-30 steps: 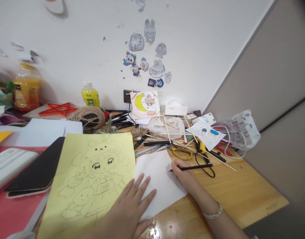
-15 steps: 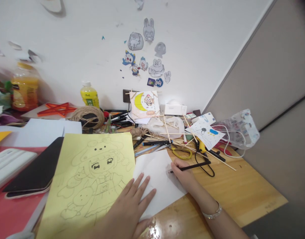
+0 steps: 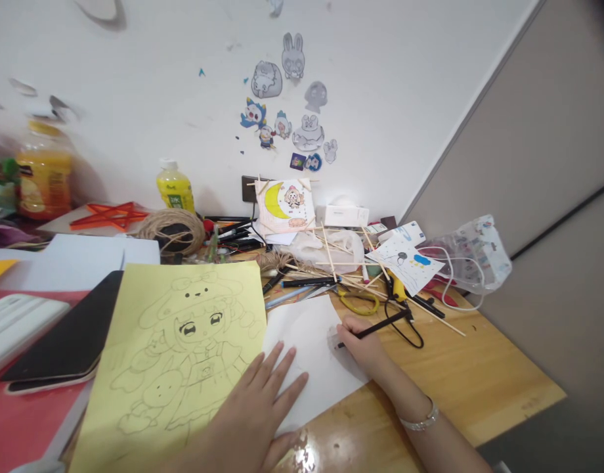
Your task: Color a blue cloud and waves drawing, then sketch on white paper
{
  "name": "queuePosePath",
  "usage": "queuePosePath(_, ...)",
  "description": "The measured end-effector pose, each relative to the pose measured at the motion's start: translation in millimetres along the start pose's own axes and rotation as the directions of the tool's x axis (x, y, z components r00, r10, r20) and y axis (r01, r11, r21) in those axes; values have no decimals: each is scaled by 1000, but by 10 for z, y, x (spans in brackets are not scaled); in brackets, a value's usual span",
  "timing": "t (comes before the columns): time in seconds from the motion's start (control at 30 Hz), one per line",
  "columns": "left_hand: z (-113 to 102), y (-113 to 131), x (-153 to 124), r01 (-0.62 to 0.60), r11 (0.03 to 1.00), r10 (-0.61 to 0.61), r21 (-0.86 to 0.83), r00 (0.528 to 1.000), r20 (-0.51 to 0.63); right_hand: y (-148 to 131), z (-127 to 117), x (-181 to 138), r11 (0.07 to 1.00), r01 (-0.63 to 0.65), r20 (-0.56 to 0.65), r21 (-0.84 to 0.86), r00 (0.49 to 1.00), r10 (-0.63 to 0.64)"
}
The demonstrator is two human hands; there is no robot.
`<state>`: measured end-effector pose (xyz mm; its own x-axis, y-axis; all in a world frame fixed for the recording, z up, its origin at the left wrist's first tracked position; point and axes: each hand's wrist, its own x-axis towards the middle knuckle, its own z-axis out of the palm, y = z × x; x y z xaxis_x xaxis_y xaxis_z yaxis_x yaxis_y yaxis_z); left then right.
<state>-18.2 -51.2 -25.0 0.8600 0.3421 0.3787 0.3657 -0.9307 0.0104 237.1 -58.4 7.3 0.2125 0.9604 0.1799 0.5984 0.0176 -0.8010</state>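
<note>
My left hand [image 3: 257, 407] lies flat with fingers spread, its fingertips on a white sheet of paper [image 3: 302, 341] and its wrist over a yellow sheet [image 3: 149, 341]. That yellow sheet bears a line drawing of a big-eyed character in an animal hat. My right hand [image 3: 364, 345] rests at the white sheet's right edge, fingers closed round a black pencil [image 3: 381, 326]. The pencil's tip points left, at or close above the paper. Faint marks show near it. A silvery bracelet circles the right wrist.
Behind the paper lie yellow-handled scissors [image 3: 358, 303], thin wooden sticks [image 3: 326, 253], several pens and a coil of twine [image 3: 171, 231]. A yellow-green bottle [image 3: 174, 185] stands by the wall. Black tablet-like slabs [image 3: 65, 335] lie at left; a clear bag [image 3: 474, 256] sits at right.
The pencil's rear end has tilted upward and a little left in my right hand, with the tip slightly lower. My left hand keeps its place. The whole view has shifted slightly.
</note>
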Motion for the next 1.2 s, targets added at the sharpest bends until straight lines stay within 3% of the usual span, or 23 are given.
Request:
queuePosePath(0.2, -7, 10, -5, 6, 1000, -5, -15, 1000, 27, -11, -12, 1, 999, 28, 7, -15, 1000, -28)
queuePosePath(0.43, -68, 32, 29, 40, 998, -36, -40, 995, 94, -46, -48, -38, 999, 43, 105, -16, 994, -41)
queuePosePath(0.67, -303, 69, 113, 63, 996, -46, -69, 972, 229, -15, -26, -21, 999, 37, 48, 12, 998, -37)
queuePosePath(0.8, -366, 71, 153, 70, 996, -49, -62, 956, 288, 1, -32, -9, 1000, 3, -65, 1, 998, -3)
queuePosePath(1.2, -278, 17, 96, 40, 997, -28, -66, 984, 177, -67, -59, -1, 994, 31, -60, -104, 998, -37)
